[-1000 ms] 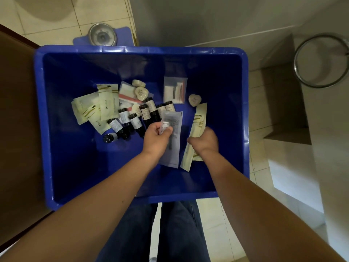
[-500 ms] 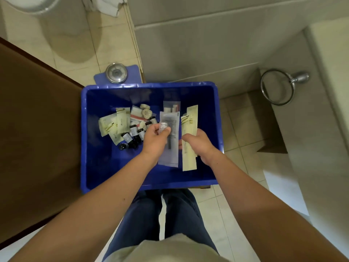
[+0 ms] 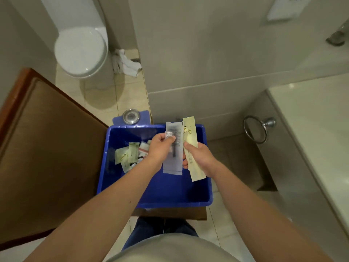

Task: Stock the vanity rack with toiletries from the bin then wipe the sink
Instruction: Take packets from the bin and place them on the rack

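Note:
A blue plastic bin (image 3: pixel 156 201) sits on a low wooden stand below me. My left hand (image 3: pixel 160 148) is shut on a clear plastic packet (image 3: pixel 173 163) with a dark item inside, held above the bin. My right hand (image 3: pixel 200 157) grips a long cream sachet (image 3: pixel 190 137) beside it; the two packets nearly touch. Several cream sachets (image 3: pixel 126 154) and a red-and-white packet (image 3: pixel 144 148) lie in the bin's left part, partly hidden by my left hand. The vanity counter (image 3: pixel 317 118) runs along the right.
A brown wooden door (image 3: pixel 47 148) stands open at the left. A white toilet (image 3: pixel 81 52) and a crumpled white cloth (image 3: pixel 126 63) are at the back. A chrome towel ring (image 3: pixel 255 129) hangs under the counter. A blue scale (image 3: pixel 131 117) lies behind the bin.
Both hands have lifted their packets up out of the bin. My head has risen and tilted back, so the toilet, cloth and counter have come into view.

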Demonstrator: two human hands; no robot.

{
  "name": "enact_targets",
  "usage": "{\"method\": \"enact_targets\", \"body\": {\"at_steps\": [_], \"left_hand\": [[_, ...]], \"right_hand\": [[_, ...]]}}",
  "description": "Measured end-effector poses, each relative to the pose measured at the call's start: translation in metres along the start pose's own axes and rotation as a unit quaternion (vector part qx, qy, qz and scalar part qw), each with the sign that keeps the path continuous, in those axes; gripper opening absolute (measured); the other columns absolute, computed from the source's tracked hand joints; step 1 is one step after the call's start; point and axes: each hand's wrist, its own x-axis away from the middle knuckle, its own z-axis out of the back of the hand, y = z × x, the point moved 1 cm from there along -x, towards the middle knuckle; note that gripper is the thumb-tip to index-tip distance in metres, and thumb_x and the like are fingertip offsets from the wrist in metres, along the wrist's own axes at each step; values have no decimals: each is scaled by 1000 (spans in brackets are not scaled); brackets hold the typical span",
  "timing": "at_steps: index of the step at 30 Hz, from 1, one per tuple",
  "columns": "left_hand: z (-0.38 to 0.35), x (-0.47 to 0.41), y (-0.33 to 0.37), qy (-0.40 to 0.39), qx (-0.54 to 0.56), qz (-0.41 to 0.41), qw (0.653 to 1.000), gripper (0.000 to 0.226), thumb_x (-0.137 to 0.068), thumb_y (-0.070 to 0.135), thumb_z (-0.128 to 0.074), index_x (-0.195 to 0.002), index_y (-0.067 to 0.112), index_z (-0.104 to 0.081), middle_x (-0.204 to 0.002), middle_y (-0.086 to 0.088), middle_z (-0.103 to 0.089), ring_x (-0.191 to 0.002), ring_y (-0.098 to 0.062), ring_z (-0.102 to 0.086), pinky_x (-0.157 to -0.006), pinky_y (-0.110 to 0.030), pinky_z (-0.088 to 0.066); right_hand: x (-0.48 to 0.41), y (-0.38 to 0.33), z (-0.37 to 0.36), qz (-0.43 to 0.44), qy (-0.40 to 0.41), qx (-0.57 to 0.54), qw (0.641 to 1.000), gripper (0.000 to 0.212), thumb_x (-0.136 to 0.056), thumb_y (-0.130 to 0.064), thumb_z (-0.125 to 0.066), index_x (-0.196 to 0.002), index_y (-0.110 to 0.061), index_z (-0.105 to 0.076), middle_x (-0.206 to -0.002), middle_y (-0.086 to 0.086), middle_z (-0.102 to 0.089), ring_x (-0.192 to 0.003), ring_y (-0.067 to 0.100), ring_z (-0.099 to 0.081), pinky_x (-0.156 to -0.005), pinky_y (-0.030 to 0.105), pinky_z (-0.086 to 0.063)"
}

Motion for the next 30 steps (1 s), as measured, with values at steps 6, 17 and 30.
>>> {"method": "enact_targets", "body": {"at_steps": [6,17,30], "left_hand": [[-12,17,58,-4,0,-61,998,14,-96,29,-55,-92,16,-57,-91,0,-64,-84,-16,-60,-68,-26,-47],[-51,54,126,-134,-45,-138,980,29,-97,34,-51,-112,10,-59,-102,-7,-67,-90,-21,-63,-85,-38,-50],[-69,137,76,-346,-196,-157,904,25,-97,37,-49,-103,16,-61,-101,-5,-68,-89,-19,-63,-78,-34,-49]], "right_hand": [[29,-37,16,28,-32,-52,998,28,-97,-33,-53,-85,-7,-56,-58,7,-51,-45,19,-42,-47,30,-44],[98,-55,43,44,-15,5,999,15,-90,-21,-56,-92,-8,-49,-61,6,-47,-48,17,-41,-46,28,-43],[201,17,29,41,146,-92,984,12,-91,-16,-57,-99,-8,-60,-72,6,-62,-58,16,-57,-62,32,-54]]}}
